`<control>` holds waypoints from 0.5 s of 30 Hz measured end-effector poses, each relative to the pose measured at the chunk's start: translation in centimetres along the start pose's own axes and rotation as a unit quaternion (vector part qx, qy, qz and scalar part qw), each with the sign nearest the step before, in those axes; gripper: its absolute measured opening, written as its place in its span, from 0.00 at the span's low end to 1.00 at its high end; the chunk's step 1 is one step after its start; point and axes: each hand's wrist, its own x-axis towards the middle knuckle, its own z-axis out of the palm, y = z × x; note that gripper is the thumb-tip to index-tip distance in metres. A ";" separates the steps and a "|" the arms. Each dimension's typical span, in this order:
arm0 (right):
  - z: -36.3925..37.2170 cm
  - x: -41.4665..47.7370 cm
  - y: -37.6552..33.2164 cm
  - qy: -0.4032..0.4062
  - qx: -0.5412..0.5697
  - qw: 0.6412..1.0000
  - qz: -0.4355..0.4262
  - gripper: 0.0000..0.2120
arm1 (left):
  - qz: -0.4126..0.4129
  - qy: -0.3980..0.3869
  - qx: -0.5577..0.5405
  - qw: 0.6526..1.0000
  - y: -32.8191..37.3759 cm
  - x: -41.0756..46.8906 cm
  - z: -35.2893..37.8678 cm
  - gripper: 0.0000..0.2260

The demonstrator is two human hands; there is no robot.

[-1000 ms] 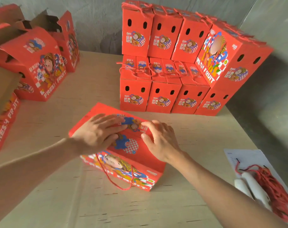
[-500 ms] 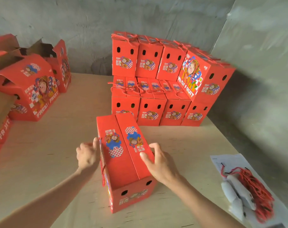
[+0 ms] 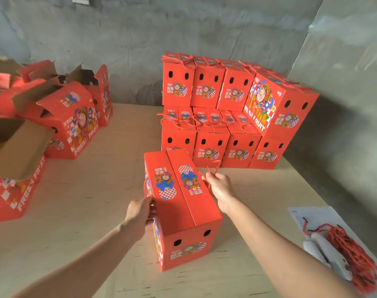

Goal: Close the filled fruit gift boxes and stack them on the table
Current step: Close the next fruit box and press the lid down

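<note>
A closed red fruit gift box (image 3: 181, 209) stands upright on the wooden table (image 3: 80, 211) in front of me, its two top flaps meeting along the middle. My left hand (image 3: 140, 211) grips the box's left side at the red rope handle. My right hand (image 3: 218, 186) pinches the red rope handle (image 3: 213, 168) on the box's right side, lifted a little above the top. Behind it stands a stack of closed red boxes (image 3: 224, 112), two tiers high, with one box (image 3: 278, 108) leaning tilted at the right end.
Open red boxes (image 3: 69, 119) with raised flaps stand at the left, and another open one (image 3: 13, 168) sits at the left edge. A bundle of red rope handles (image 3: 353, 254) lies on white paper at the right, near the table's edge. Grey walls close the back and right.
The box was lying flat under both palms, then was stood upright. My hands have moved from its top to the rope handles on either side. The view has pulled back.
</note>
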 end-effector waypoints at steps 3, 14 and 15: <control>0.2 -0.7 -2.4 0.009 -0.108 0.988 -0.111 0.17 | 0.194 0.029 0.092 0.976 3.4 -1.5 0.6 0.12; 0.2 -5.1 -9.1 -0.253 0.005 0.959 -0.129 0.10 | 0.461 0.002 0.325 0.826 12.3 -4.7 2.6 0.19; 0.7 -5.3 -8.9 -0.278 0.024 0.954 -0.112 0.11 | 0.485 0.005 0.357 0.798 12.0 -4.8 2.5 0.22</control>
